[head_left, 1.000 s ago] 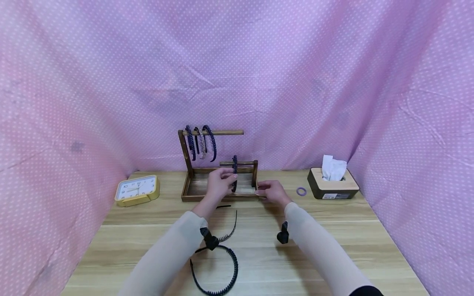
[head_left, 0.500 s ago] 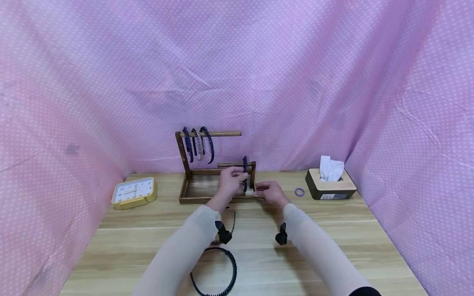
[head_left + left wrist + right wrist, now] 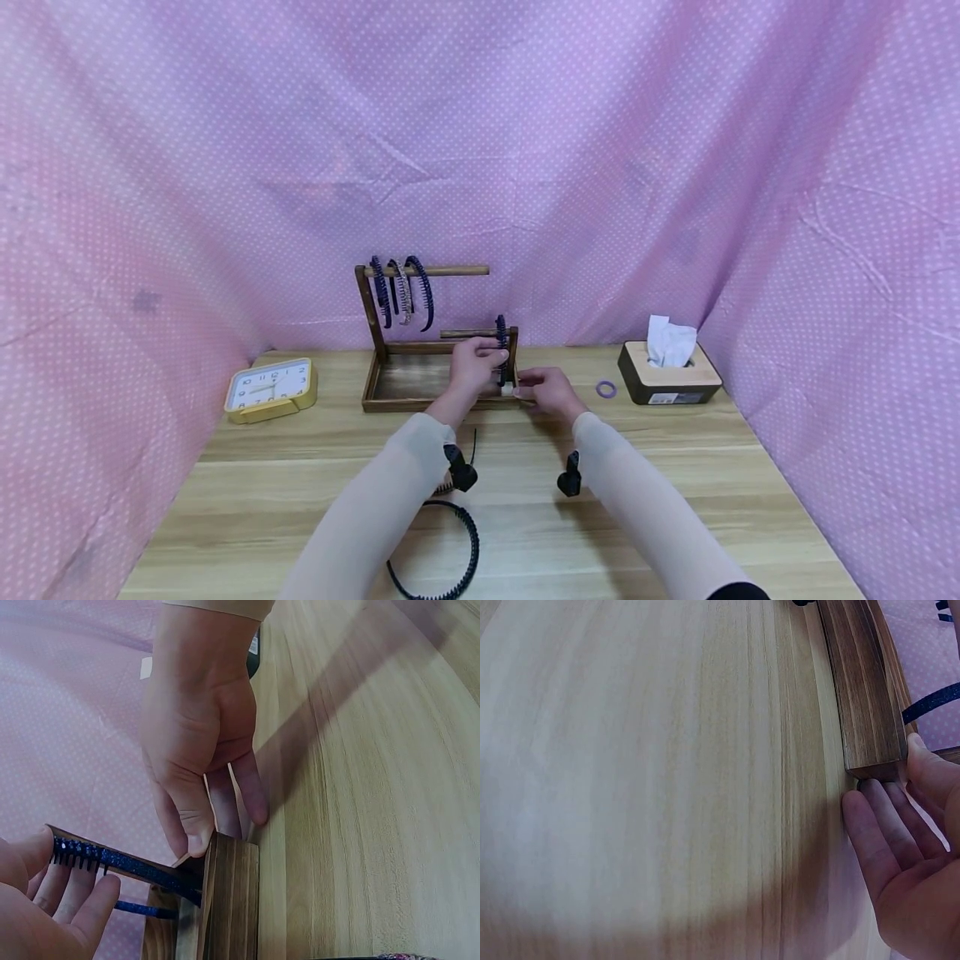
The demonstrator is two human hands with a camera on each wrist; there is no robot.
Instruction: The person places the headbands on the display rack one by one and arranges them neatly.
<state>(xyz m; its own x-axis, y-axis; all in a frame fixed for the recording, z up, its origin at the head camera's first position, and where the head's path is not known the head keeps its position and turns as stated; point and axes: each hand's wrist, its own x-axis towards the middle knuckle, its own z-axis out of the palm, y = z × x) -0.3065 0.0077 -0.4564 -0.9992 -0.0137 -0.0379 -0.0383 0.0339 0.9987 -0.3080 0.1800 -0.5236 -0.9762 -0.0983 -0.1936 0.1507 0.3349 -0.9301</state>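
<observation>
At the left of the wood-grain table [image 3: 187, 500], a yellow-framed analog clock [image 3: 272, 388] leans back, dial up. Nearer the middle stands a dark wooden headband rack [image 3: 371, 310], with toothed headbands [image 3: 428, 298] hung on its upper bar [image 3: 461, 271]. Before it, on the tabletop, lie a round black headband [image 3: 475, 547] and another band [image 3: 474, 442], mostly hidden by the left sleeve [image 3: 375, 512]. The left hand [image 3: 472, 367] pinches a dark-blue glittery headband [image 3: 124, 864], which passes around the lower bar [image 3: 468, 333] just beside the short post [image 3: 513, 354]; whether the bar bears its weight I cannot tell. It looks light and springy, probably stiff plastic, brittle if overspread; its teeth may snag, so the smooth outer curve seems the better hold. The right hand [image 3: 551, 390] grips the rack's right end between thumb and fingers. Farther right are a purple ring [image 3: 607, 397] and a wood-topped tissue box [image 3: 678, 377].
</observation>
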